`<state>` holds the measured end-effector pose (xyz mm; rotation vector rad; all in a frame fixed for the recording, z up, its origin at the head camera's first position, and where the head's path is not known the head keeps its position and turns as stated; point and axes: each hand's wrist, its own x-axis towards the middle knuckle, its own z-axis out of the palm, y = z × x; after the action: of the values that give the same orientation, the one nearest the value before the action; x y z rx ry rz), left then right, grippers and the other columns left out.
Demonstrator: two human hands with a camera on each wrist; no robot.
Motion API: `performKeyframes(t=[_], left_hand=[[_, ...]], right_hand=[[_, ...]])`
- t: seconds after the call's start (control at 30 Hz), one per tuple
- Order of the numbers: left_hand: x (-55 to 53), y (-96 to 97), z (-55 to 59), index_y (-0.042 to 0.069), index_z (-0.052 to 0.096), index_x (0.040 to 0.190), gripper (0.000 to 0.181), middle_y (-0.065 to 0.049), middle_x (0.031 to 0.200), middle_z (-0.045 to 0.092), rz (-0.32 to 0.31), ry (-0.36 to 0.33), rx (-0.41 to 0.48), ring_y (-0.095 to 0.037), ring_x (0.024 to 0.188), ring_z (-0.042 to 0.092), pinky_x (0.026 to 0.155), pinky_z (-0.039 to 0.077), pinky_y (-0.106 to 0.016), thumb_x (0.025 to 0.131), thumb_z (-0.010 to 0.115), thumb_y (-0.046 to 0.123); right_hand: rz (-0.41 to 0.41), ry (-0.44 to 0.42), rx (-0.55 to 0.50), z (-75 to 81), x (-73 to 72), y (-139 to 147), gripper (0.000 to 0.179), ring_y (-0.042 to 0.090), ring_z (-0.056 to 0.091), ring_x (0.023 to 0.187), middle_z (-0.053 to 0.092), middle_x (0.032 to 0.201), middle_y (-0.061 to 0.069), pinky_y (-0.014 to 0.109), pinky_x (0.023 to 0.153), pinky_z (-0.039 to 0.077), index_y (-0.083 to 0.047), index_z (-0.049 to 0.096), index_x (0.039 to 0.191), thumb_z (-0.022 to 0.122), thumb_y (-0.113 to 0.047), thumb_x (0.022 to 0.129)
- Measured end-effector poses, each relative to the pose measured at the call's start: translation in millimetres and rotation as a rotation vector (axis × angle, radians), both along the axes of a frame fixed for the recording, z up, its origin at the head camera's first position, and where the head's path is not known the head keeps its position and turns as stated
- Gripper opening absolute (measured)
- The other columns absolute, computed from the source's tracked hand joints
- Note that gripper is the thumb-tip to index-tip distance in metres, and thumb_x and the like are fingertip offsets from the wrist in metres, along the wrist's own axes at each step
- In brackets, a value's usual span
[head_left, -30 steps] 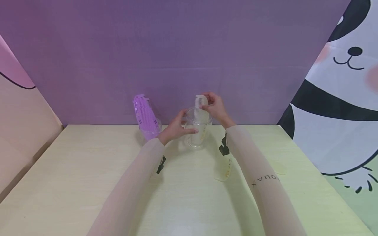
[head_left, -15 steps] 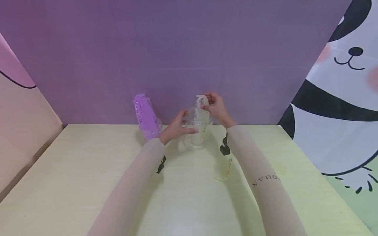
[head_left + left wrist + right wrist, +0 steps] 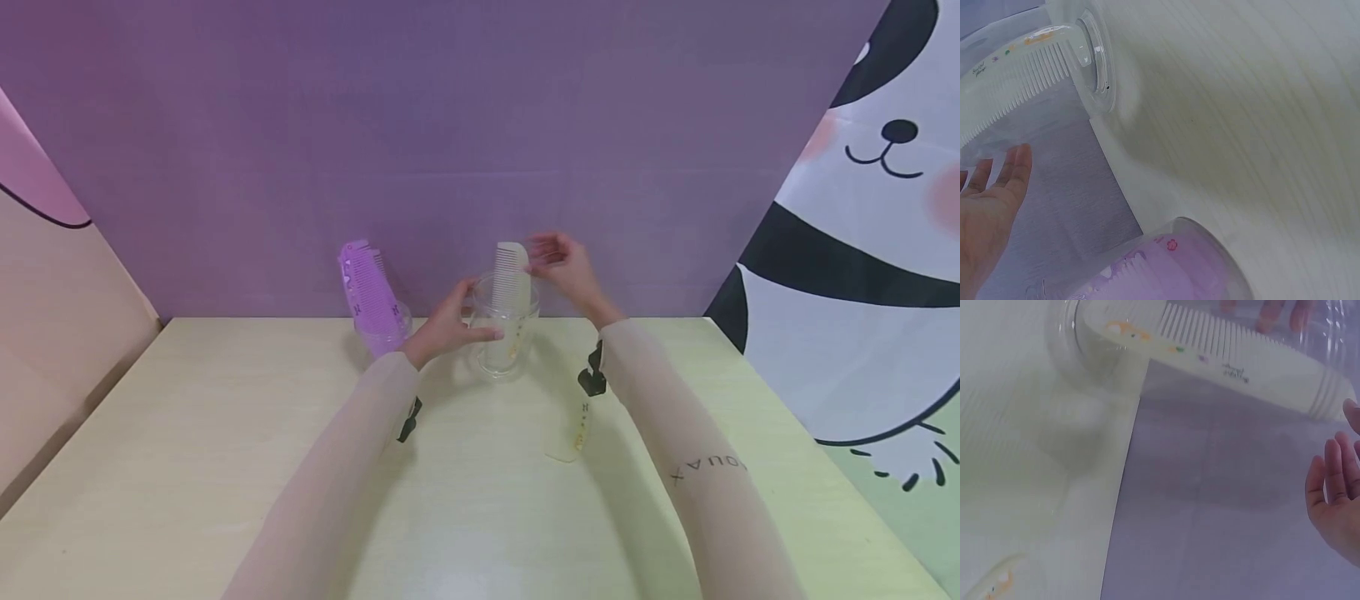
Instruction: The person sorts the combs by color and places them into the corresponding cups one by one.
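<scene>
Rightward, off the pale comb (image 3: 512, 279), we are moving our right hand (image 3: 564, 262), its fingers loosely spread and gripping nothing; we cannot tell whether the thumb is touching. That comb is standing nearly upright in the clear cup (image 3: 536, 304), just left of this hand, while our left hand (image 3: 448, 325) is curving round the cup. Nearer us, a second comb (image 3: 572, 433) is lying on the table (image 3: 225, 417), pointing mostly away, closer to our right hand.

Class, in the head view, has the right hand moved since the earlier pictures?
Yes: the right hand has moved to the right, farther from the purple comb, which has stayed put.
</scene>
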<state>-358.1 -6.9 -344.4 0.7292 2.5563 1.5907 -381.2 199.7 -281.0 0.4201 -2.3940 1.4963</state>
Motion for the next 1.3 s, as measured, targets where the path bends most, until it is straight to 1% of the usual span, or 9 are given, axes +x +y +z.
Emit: performKeyframes(t=[0.17, 0.27, 0.4, 0.6, 0.8, 0.93, 1.07, 1.17, 1.3], left_hand=[[-1.4, 0.0, -1.5, 0.016, 0.020, 0.143, 0.094, -0.010, 0.144, 0.033, 0.004, -0.008, -0.008, -0.033, 0.124, 0.043, 0.100, 0.043, -0.043, 0.070, 0.079, 0.026], [-2.1, 0.2, -1.8, 0.017, 0.019, 0.143, 0.095, -0.011, 0.144, 0.032, 0.005, -0.014, -0.010, -0.034, 0.125, 0.042, 0.100, 0.042, -0.044, 0.070, 0.079, 0.027], [-2.0, 0.2, -0.9, 0.017, 0.020, 0.143, 0.094, -0.011, 0.144, 0.032, 0.006, -0.016, -0.012, -0.034, 0.125, 0.042, 0.101, 0.041, -0.044, 0.070, 0.079, 0.026], [-2.4, 0.3, -1.1, 0.016, 0.020, 0.142, 0.093, -0.011, 0.144, 0.032, 0.002, -0.007, -0.013, -0.034, 0.125, 0.042, 0.102, 0.041, -0.042, 0.070, 0.079, 0.025], [-1.6, -0.1, -0.8, 0.016, 0.020, 0.142, 0.093, -0.011, 0.144, 0.032, 0.003, -0.001, -0.018, -0.035, 0.125, 0.042, 0.101, 0.042, -0.044, 0.071, 0.079, 0.024], [-0.2, -0.4, -0.2, 0.016, 0.020, 0.143, 0.093, -0.011, 0.145, 0.032, 0.008, -0.002, -0.023, -0.035, 0.125, 0.042, 0.100, 0.042, -0.043, 0.071, 0.078, 0.024], [-0.3, -0.2, -0.4, 0.015, 0.020, 0.143, 0.093, -0.012, 0.144, 0.032, 0.004, 0.002, -0.019, -0.035, 0.125, 0.042, 0.100, 0.042, -0.043, 0.071, 0.078, 0.024], [-0.8, -0.2, -0.8, 0.015, 0.019, 0.143, 0.093, -0.012, 0.144, 0.032, 0.001, 0.004, -0.019, -0.035, 0.124, 0.042, 0.101, 0.042, -0.042, 0.071, 0.078, 0.023], [-1.2, -0.5, -0.6, 0.014, 0.020, 0.142, 0.093, -0.011, 0.144, 0.032, 0.003, 0.003, -0.027, -0.034, 0.125, 0.042, 0.101, 0.042, -0.042, 0.071, 0.078, 0.024]], right_hand=[[-0.005, 0.004, 0.007, -0.9, 6.1, 14.7, 0.047, 0.009, 0.054, 0.081, 0.055, 0.111, 0.027, 0.015, 0.073, 0.046, 0.006, 0.049, 0.122, 0.067, 0.003, 0.078], [-0.006, -0.009, 0.020, -3.9, 10.3, 25.7, 0.047, 0.007, 0.054, 0.080, 0.056, 0.108, 0.024, 0.014, 0.071, 0.047, 0.005, 0.049, 0.122, 0.067, 0.001, 0.078], [-0.008, -0.051, 0.045, -11.4, 16.6, 40.3, 0.046, 0.007, 0.054, 0.080, 0.056, 0.106, 0.019, 0.013, 0.069, 0.047, 0.004, 0.050, 0.121, 0.066, 0.000, 0.079], [0.022, -0.134, 0.115, -26.5, 25.6, 57.7, 0.045, 0.013, 0.053, 0.086, 0.053, 0.110, 0.019, 0.012, 0.070, 0.048, 0.005, 0.047, 0.123, 0.063, 0.001, 0.081], [0.040, -0.178, 0.183, -47.5, 30.8, 70.2, 0.047, 0.029, 0.054, 0.097, 0.051, 0.114, 0.023, 0.014, 0.071, 0.048, 0.004, 0.047, 0.123, 0.066, -0.003, 0.080], [0.067, -0.188, 0.229, -61.7, 34.3, 77.3, 0.049, 0.036, 0.054, 0.100, 0.050, 0.115, 0.027, 0.021, 0.074, 0.050, 0.005, 0.045, 0.124, 0.066, -0.004, 0.081], [0.086, -0.229, 0.293, -73.0, 38.7, 82.7, 0.050, 0.039, 0.052, 0.105, 0.048, 0.117, 0.027, 0.034, 0.082, 0.051, 0.004, 0.043, 0.124, 0.067, -0.008, 0.082], [0.111, -0.267, 0.345, -79.7, 41.6, 85.0, 0.052, 0.041, 0.050, 0.108, 0.046, 0.119, 0.028, 0.042, 0.087, 0.049, 0.004, 0.041, 0.125, 0.066, -0.011, 0.082], [0.144, -0.301, 0.407, -85.8, 45.0, 86.2, 0.056, 0.043, 0.047, 0.111, 0.045, 0.122, 0.029, 0.048, 0.091, 0.045, 0.005, 0.038, 0.128, 0.066, -0.013, 0.083]])
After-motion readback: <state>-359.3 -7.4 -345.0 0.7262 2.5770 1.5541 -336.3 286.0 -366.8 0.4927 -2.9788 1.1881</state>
